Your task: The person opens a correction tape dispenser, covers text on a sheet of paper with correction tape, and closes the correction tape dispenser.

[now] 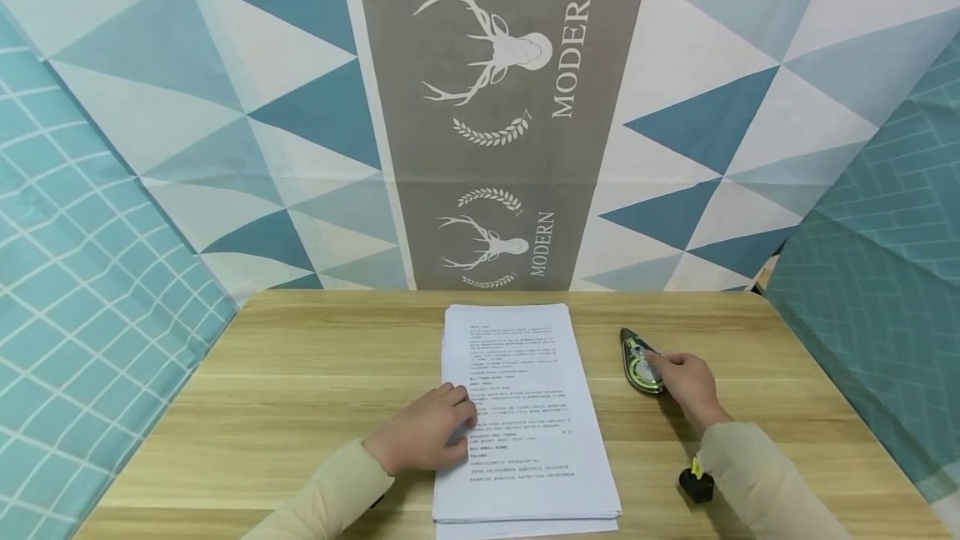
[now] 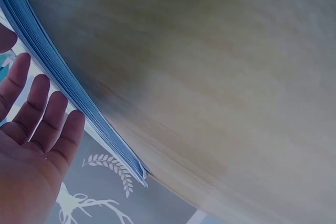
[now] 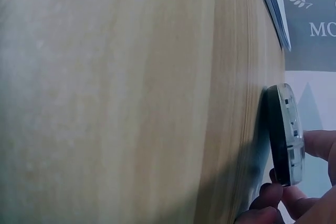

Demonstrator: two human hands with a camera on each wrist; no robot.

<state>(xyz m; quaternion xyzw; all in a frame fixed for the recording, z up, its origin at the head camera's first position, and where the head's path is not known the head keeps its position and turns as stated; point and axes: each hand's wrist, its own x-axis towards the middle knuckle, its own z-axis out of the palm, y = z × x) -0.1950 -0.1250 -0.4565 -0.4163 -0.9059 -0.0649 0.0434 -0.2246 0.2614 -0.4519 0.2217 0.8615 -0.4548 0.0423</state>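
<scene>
My right hand [image 1: 687, 386] pinches a teardrop-shaped correction tape dispenser [image 1: 640, 365] with a clear and green case, right of the paper. In the right wrist view the dispenser [image 3: 286, 137] sits between the fingertips, close over the wood, its dark underside toward the table. A thick stack of printed paper [image 1: 525, 432] lies at the middle of the table. My left hand [image 1: 426, 430] rests on the stack's left edge, fingers relaxed across the margin. The left wrist view shows its fingers [image 2: 39, 108] slightly bent beside the layered sheet edges [image 2: 79, 90], holding nothing.
The wooden table [image 1: 315, 365] reaches back to a patterned cloth [image 1: 495, 157] with deer heads, with tiled cloth hanging at both sides. A small black object [image 1: 696, 486] with a yellow-green bit is by the right sleeve [image 1: 765, 477]. The bottom sheets jut out at the stack's front.
</scene>
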